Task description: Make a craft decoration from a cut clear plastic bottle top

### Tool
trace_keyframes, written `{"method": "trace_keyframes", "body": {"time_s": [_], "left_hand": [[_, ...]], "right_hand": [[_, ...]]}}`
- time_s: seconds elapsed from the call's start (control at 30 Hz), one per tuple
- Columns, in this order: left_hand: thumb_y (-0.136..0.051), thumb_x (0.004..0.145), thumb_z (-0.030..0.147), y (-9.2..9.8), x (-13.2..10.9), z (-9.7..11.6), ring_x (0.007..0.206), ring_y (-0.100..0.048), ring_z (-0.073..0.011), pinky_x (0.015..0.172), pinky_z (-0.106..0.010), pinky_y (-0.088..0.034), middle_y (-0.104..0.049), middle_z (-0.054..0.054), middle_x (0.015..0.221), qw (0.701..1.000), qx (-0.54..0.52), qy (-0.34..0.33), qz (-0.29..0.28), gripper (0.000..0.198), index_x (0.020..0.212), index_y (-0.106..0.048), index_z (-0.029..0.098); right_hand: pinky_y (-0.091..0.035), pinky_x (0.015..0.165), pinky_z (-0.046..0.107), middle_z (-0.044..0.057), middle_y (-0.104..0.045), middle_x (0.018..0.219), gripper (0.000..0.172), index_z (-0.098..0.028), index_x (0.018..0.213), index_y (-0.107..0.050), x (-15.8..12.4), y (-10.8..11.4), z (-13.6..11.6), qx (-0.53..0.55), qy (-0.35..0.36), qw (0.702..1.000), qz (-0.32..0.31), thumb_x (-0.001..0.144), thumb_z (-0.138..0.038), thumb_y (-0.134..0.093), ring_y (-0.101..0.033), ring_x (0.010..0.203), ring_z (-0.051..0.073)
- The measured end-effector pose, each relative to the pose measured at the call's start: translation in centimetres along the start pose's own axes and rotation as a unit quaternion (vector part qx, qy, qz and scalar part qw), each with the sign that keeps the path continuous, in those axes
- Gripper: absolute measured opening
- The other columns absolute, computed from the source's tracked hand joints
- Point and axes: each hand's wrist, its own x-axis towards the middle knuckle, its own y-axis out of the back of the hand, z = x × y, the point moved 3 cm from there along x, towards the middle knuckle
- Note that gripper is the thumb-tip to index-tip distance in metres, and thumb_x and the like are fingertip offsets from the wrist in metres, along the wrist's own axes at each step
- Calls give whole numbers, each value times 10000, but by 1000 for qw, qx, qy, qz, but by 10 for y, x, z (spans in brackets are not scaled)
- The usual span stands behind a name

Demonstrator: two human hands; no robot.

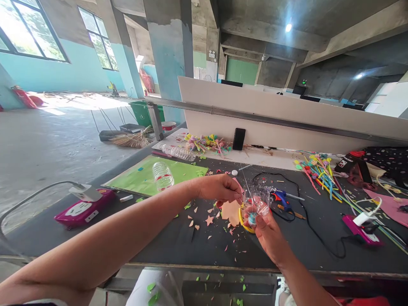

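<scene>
Over the middle of the dark worktable, my right hand point(267, 236) grips a clear cut plastic bottle piece point(263, 202) with a small blue patch near its lower end. My left hand point(225, 189) is closed in a pinch at the left rim of this piece. What its fingertips hold, if anything, I cannot make out; a thin pale strand shows just beside them. A yellow loop point(247, 227), perhaps a scissor handle, lies partly hidden below. To the right rests a blue and red glue gun point(282, 200). Beneath my hands lies an orange foam sheet point(230, 212), partly covered.
Foam scraps and a pink star point(209, 220) litter the table. A cut clear bottle point(162, 175) stands on a green sheet point(127, 180) at left. Purple power strips point(86, 208) flank both sides, with cables. Colourful pipe-cleaner flowers point(318, 168) and a black phone point(239, 139) are farther back.
</scene>
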Motion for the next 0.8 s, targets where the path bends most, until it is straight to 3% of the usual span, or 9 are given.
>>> {"method": "trace_keyframes", "body": {"time_s": [0.13,0.37,0.6,0.8], "left_hand": [[-677,814,441,-2,2,-8,452,-354,-60,423,-178,-419,-396,66,521,994,-104,5,-33,316,850,-707,128],[-715,782,449,0,3,-15,437,-418,-59,403,-182,-439,-542,23,597,992,-116,27,-41,312,802,-734,138],[-735,780,441,1,3,-21,432,-463,-65,392,-177,-448,-578,14,594,984,-161,46,-56,315,845,-744,133],[-755,771,429,0,6,-33,395,-344,-42,417,-215,-497,-539,40,556,962,-252,9,-106,332,900,-708,127]], "right_hand": [[-489,941,390,51,-638,1211,568,-328,1401,-453,0,-1,-1,7,2,1000,2,887,-469,-649,-614,1052,213],[-470,980,413,56,-631,1270,561,-332,1398,-464,-2,-5,-4,-4,-1,1000,9,887,-473,-649,-619,1080,218],[-451,1022,418,48,-632,1295,547,-342,1402,-461,-4,-6,-3,7,-2,1000,-13,899,-471,-634,-619,1119,222],[-452,1022,433,57,-639,1285,581,-343,1425,-442,-7,-8,-5,12,1,1000,-24,894,-469,-641,-634,1101,225]]}}
